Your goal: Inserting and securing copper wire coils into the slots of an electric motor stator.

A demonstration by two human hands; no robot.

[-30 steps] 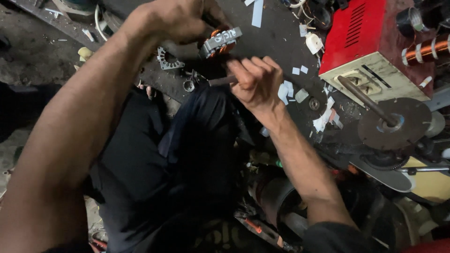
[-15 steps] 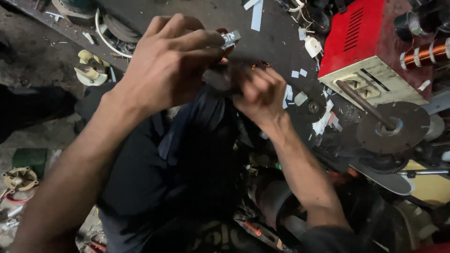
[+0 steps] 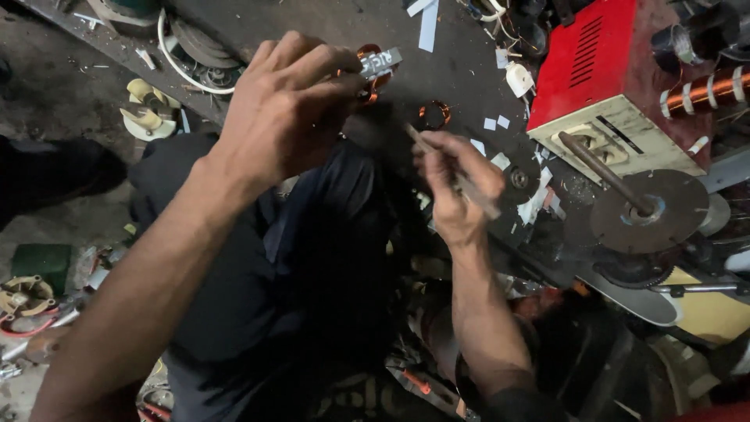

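Copper-wound stator piece [image 3: 373,69], small with a grey metal core, is being pinched in the left hand [image 3: 285,109] and held raised over the dark surface [image 3: 453,62], apparently so its windings face the tool. Right hand [image 3: 457,191] is gripping a thin rod-like tool [image 3: 453,173] with fingers clenched, its tip angling toward the piece; a red machine [image 3: 601,59] is sitting just beside.

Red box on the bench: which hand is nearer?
Right. The right hand, holding a thin tool, sits just left of the red box; the left hand is farther left, gripping a wound coil part.
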